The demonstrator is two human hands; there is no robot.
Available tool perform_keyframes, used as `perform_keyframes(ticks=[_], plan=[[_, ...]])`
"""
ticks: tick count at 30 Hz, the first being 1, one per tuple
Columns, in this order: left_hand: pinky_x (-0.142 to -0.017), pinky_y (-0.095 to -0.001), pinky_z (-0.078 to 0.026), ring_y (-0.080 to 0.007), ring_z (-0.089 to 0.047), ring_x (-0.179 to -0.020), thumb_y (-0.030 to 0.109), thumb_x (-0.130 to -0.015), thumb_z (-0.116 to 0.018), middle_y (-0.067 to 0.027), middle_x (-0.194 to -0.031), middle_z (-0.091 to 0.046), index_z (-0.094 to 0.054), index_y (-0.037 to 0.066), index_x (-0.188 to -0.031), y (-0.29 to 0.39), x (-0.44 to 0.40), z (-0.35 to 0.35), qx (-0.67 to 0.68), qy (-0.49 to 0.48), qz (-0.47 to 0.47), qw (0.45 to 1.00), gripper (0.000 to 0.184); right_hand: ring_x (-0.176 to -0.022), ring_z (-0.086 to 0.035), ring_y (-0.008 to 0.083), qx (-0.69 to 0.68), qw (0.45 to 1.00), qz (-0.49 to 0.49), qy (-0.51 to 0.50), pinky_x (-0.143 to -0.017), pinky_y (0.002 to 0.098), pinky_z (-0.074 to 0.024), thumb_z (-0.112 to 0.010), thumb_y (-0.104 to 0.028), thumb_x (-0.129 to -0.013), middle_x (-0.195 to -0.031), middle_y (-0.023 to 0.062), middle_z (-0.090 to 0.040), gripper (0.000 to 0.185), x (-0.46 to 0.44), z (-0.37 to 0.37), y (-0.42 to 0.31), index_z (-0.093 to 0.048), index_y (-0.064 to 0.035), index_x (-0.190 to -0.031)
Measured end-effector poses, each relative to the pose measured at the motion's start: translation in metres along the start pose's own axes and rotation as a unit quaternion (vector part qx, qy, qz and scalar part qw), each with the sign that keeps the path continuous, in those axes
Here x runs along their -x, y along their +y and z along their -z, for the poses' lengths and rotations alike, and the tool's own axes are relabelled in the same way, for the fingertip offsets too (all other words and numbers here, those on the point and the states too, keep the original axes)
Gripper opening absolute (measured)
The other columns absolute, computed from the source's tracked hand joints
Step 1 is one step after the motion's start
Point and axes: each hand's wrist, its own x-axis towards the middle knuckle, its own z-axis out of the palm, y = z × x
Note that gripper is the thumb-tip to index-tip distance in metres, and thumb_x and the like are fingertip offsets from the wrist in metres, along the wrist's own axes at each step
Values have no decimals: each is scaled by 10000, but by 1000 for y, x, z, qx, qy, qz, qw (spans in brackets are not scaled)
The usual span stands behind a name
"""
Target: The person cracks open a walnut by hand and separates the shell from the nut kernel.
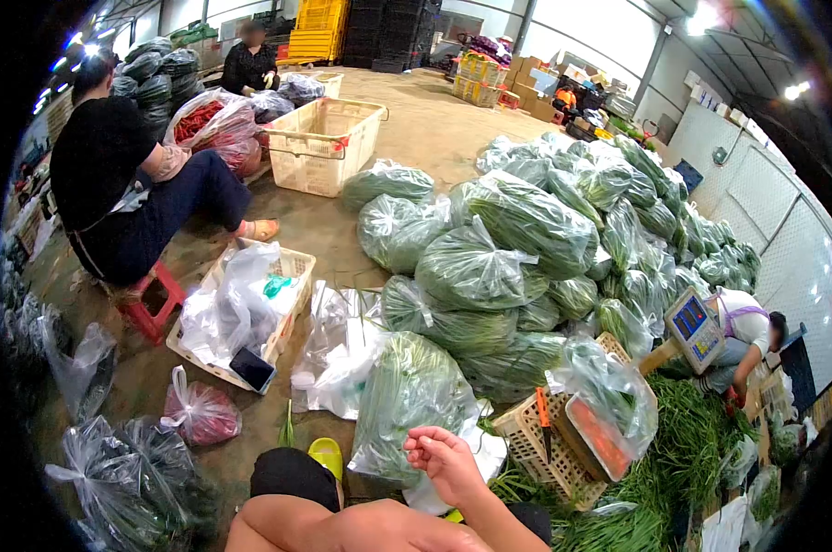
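My right hand (444, 465) is raised at the bottom centre, fingers curled together; whatever they hold, if anything, is too small to make out. Just behind it lies a clear bag of long green vegetables (407, 396). My left forearm crosses the bottom edge, but the left hand does not show. White plastic bags (338, 354) lie left of the green bag. To its right, an orange-handled knife (544, 425) hangs on a beige crate (526, 440), near a tray of orange-red items (600, 437) and a scale display (695, 328).
Filled green bags (526, 230) form a large pile ahead. A crate of plastic bags (292, 267) holds a phone (252, 369). One person (112, 175) sits at left, another (250, 64) behind; a co-worker (743, 322) bends at right beside loose greens (692, 432).
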Motion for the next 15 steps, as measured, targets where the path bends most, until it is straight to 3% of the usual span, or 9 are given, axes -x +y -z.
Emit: perform_keyframes(ticks=[3, 6, 9, 12, 15], plan=[[-700, -341, -452, -302, -544, -837, 75, -686, -683, -231, -945, -519, -535, -101, -989, -10, 3, 6, -105, -47, -73, 991, 380, -711, -520, 109, 2, 1000, 1, -8, -659, 233, -425, -492, -103, -825, -839, 57, -568, 203, 1, 0, 0, -504, 6, -996], [-709, -342, -453, -305, -548, -829, 109, -691, -686, -229, -955, -517, -529, -102, -997, -6, -1, 4, -108, -36, -43, 993, 403, -709, -516, 107, 10, 1000, -3, -2, -658, 231, -423, -495, -108, -825, -838, 52, -568, 201, 3, 0, 2, -506, 2, -993], [-704, -334, -454, -303, -551, -825, 114, -694, -685, -227, -955, -520, -527, -97, -997, -5, 0, 7, -84, -55, -51, 994, 401, -709, -520, 116, 19, 1000, -6, 6, -656, 241, -425, -490, -93, -820, -837, 59, -568, 187, 4, -3, 0, -512, 4, -979], [-673, -344, -459, -307, -556, -816, 72, -694, -674, -229, -951, -524, -514, -93, -1004, 11, -9, 3, -83, -62, 88, 991, 385, -708, -526, 124, 21, 1000, -6, 14, -653, 249, -427, -488, -78, -813, -837, 66, -569, 178, 4, -4, -1, -517, 7, -967], [-631, -363, -462, -318, -560, -796, 27, -698, -656, -235, -952, -522, -493, -95, -1019, -1, -5, 2, 26, -71, 32, 997, 381, -709, -529, 123, 16, 1000, -9, 10, -651, 247, -426, -492, -80, -812, -842, 66, -570, 183, 4, -5, 1, -516, 7, -971]])
